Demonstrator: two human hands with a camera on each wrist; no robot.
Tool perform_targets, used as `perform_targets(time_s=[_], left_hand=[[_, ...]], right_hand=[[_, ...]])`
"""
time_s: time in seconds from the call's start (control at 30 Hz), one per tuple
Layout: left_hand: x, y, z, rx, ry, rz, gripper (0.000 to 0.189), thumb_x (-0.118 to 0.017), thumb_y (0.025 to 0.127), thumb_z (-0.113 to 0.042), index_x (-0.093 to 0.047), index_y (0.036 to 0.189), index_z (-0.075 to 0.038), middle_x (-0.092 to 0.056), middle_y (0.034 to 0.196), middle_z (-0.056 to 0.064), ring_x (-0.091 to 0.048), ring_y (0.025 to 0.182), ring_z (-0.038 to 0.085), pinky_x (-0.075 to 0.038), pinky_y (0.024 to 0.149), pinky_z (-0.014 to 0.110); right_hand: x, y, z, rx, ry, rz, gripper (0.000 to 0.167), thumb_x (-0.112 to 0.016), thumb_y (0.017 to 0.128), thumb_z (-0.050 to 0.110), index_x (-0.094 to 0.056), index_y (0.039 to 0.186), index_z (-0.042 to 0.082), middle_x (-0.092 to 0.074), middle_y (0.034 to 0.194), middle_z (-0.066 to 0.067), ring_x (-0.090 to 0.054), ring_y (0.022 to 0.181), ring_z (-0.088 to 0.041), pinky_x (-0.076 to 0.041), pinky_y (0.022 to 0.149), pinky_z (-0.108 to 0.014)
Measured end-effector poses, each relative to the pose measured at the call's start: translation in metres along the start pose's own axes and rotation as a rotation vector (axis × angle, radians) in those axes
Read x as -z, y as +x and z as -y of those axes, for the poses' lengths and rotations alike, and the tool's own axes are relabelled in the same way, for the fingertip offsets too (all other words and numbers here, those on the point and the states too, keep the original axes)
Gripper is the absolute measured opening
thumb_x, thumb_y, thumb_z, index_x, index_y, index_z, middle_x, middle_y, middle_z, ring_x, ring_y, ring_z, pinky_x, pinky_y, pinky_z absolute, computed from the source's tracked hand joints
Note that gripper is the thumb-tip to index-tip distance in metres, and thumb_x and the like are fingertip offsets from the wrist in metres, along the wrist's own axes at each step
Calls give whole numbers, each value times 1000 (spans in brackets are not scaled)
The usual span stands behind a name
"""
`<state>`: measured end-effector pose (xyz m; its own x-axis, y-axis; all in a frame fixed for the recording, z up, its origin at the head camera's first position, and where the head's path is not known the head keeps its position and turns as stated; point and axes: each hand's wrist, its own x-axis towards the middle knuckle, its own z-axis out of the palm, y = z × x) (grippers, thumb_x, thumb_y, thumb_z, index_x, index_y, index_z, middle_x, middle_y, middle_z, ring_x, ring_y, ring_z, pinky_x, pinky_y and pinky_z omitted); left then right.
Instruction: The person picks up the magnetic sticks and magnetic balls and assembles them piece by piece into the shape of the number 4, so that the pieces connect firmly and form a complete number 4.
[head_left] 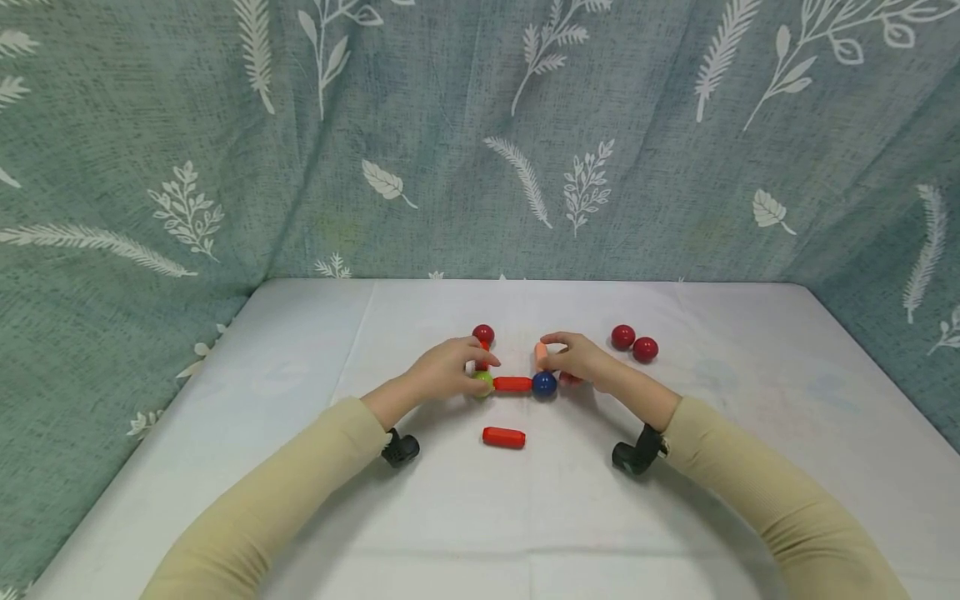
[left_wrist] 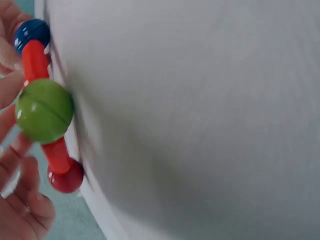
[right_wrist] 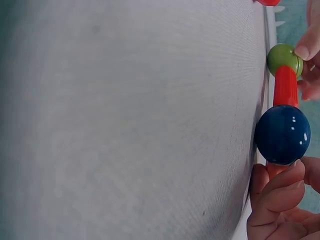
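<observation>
left hand [head_left: 444, 368] curled, pinching the green ball [head_left: 483, 382], right hand's [head_left: 587, 361] fingers [right_wrist: 280, 199] closed round the orange rod [head_left: 540, 353], mostly blocked in the right wrist view, pointing toward the far side of the table [head_left: 450, 517], red rod [head_left: 513, 384] lying sideways to the blue ball [head_left: 544, 385]

Glossy balls [head_left: 623, 337], smooth rods [head_left: 504, 437], matt cloth [head_left: 450, 517]
The blue ball [right_wrist: 283, 134] and green ball [left_wrist: 45, 111] throw white highlights my way; the rods look plastic. The cloth is finely woven, the curtain [head_left: 450, 217] a rougher, linen-like weave, the sleeves [head_left: 285, 483] matt fabric.
</observation>
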<state>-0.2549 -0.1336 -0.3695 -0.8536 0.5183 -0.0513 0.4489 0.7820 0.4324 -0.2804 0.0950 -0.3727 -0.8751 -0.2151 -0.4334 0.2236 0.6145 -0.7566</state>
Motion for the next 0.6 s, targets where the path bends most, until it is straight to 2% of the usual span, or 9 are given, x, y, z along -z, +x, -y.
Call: perform_targets(time_s=[0.07, 0.1, 0.3, 0.6], left_hand=[[-2, 2, -2, -49, 22, 0, 32, -69, 80, -23, -67, 111, -15, -59, 102, -1, -49, 83, 13, -43, 73, 27], [-3, 2, -3, -54, 25, 5, 31, -69, 80, -23, -67, 110, -15, -60, 102, -2, -49, 82, 12, -43, 73, 26], [-6, 3, -9, 21, 5, 23, 27, -71, 80, -25, -70, 106, -18, -64, 89, -6, -48, 76, 11, -41, 67, 25], [-8, 7, -12, 52, 15, 13, 22, -71, 80, -25, -72, 101, -18, -65, 86, -8, -49, 75, 12, -41, 68, 25]], right_hand=[[0, 0, 0, -1, -3, 1, 54, -61, 87, 22, -40, 137, 17, -54, 98, -9, -45, 53, -12, -36, 50, -21], [0, 0, 0, -2, -5, 3, 54, -61, 87, 23, -40, 137, 17, -54, 99, -10, -45, 53, -12, -36, 50, -21], [0, -2, 0, -11, -7, 4, 55, -62, 87, 23, -39, 138, 17, -52, 103, -12, -45, 53, -12, -36, 51, -20], [2, -3, -2, 1, 13, 18, 56, -61, 87, 21, -38, 138, 16, -51, 107, -13, -46, 54, -12, -37, 52, -21]])
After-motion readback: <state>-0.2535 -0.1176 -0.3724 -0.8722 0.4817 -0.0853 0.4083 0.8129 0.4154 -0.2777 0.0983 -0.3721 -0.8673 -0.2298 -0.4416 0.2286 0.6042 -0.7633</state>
